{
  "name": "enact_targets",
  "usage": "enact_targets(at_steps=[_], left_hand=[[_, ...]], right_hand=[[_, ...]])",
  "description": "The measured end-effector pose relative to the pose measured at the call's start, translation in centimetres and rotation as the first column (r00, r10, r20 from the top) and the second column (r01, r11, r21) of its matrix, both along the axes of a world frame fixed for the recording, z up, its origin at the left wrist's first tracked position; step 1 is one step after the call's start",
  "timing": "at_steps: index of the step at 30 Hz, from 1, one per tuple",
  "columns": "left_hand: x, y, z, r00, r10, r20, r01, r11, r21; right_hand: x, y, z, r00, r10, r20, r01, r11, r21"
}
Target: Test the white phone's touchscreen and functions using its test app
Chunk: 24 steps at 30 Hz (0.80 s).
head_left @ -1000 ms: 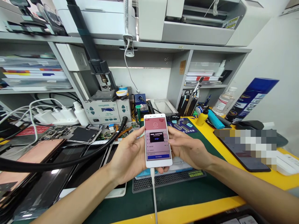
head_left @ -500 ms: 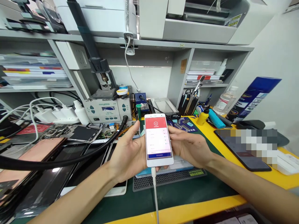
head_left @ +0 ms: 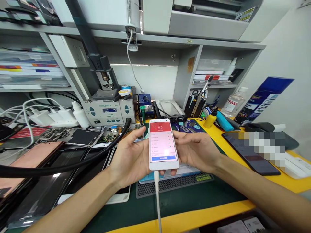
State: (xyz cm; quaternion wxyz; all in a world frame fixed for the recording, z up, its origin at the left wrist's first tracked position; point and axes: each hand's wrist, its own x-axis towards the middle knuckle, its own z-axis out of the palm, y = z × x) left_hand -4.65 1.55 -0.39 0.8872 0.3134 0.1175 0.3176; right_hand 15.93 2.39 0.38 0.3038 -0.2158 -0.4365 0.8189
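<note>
I hold a white smartphone [head_left: 162, 145] upright over the green mat [head_left: 184, 200], its lit screen showing a red header and a white list. My left hand [head_left: 128, 155] cups its left edge and back, thumb raised beside the screen. My right hand [head_left: 198, 150] wraps its right edge, fingers curled behind it. A white cable [head_left: 157, 200] hangs from the phone's bottom port toward me.
A grey soldering station [head_left: 108, 111] stands behind the phone, with a thick black hose [head_left: 60, 168] running left. Opened phones and boards [head_left: 73, 136] lie at left. A dark tablet [head_left: 250, 153], a blue box [head_left: 264, 98], bottles and a tool holder [head_left: 198, 103] sit at right on the yellow bench.
The dark pop-up on the phone's screen has vanished, leaving a plain list. Both hands keep their hold on the phone; the view has shifted slightly downward.
</note>
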Motion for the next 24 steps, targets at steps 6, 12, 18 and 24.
enact_targets(at_steps=[6, 12, 18, 24], left_hand=[[0.16, 0.13, -0.37, 0.997, -0.037, 0.069, 0.035, 0.999, 0.034], [0.24, 0.1, -0.34, 1.0, 0.003, 0.031, -0.005, 0.998, 0.058], [0.34, 0.11, -0.25, 1.0, 0.013, 0.016, -0.014, 0.998, 0.055], [0.34, 0.09, -0.23, 1.0, 0.009, -0.004, -0.008, 0.999, 0.052]], right_hand=[[-0.47, -0.31, 0.09, 0.994, -0.041, 0.103, 0.031, 0.995, 0.091], [-0.66, -0.33, -0.06, 0.987, -0.095, 0.127, 0.083, 0.992, 0.091], [-0.8, -0.46, -0.16, 0.979, -0.138, 0.149, 0.122, 0.986, 0.115], [-0.77, -0.45, -0.08, 0.981, -0.134, 0.137, 0.117, 0.985, 0.128]])
